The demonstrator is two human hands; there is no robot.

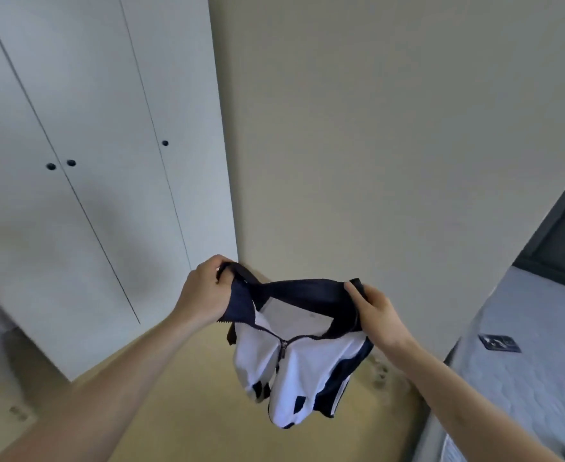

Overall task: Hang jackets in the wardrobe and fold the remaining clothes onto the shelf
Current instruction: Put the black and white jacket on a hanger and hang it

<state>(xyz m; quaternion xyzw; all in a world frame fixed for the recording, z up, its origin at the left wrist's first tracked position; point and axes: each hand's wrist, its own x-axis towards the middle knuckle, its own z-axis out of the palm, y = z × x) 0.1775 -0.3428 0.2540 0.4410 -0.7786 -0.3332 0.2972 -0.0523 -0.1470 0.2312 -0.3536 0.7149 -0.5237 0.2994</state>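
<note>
holding a white and navy jacket [294, 361] up by its collar, the person looks to be at the hanging step, with the garment raised and spread in front of the wardrobe [84, 161], whose doors are closed. from the head view, the left hand [204, 291] has its fingers curled round one end of the dark collar, and the right hand [379, 315] pinches the other end between thumb and fingers, so the collar stretches between them and the body of the jacket hangs below, partly zipped, above the tan floor [188, 395]. the wardrobe stands to the left, well apart from the jacket; a bed [524, 345] lies at the right edge. no hanger shows here, so the next move likely calls for freeing one hand to open a wardrobe door and fetch a hanger, keeping the jacket off the floor
</note>
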